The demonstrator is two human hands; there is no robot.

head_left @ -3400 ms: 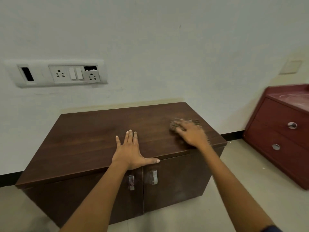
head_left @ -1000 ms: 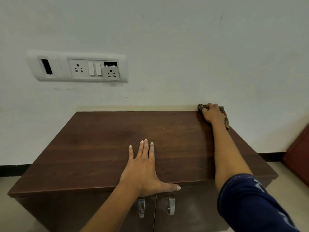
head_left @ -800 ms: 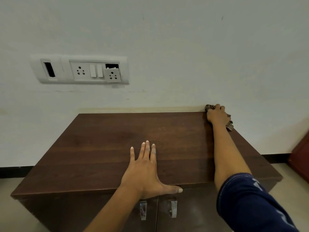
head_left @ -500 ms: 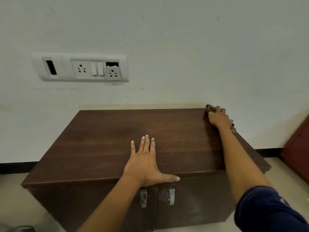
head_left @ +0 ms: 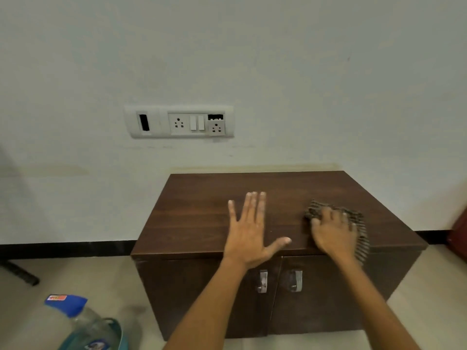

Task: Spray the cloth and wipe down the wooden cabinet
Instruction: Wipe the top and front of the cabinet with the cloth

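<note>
A low dark-brown wooden cabinet (head_left: 199, 213) with two doors stands against the white wall. My left hand (head_left: 250, 233) lies flat on its top near the front edge, fingers spread, holding nothing. My right hand (head_left: 332, 232) presses a dark patterned cloth (head_left: 358, 223) onto the right front part of the top; the cloth sticks out past my fingers and hangs a little over the front edge. A clear spray bottle with a blue top (head_left: 83, 324) stands on the floor at the lower left.
Two metal door handles (head_left: 262, 281) sit below the front edge. A white socket and switch panel (head_left: 179, 122) is on the wall above the cabinet. A dark red cabinet edge (head_left: 458, 236) shows at far right. A black skirting runs along the tiled floor.
My right hand has dragged the cloth from the back right corner to the front right of the top. The view has pulled back and the spray bottle has come into sight.
</note>
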